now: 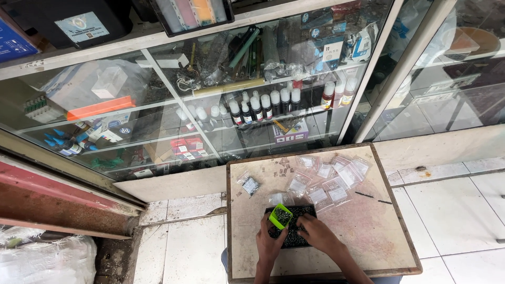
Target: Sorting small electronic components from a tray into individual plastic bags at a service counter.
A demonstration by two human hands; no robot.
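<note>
Hands work close together over a shallow black tray of small dark parts (292, 237) at the near edge of the worn wooden tabletop (368, 226). The left hand (269, 241) grips a small bright green scoop (280, 215), loaded and best kept level. The right hand (315, 233) rests curled on the parts; its grip I cannot tell. Beyond lie clear plastic zip bags (329, 181), then a glass display cabinet (210, 105).
</note>
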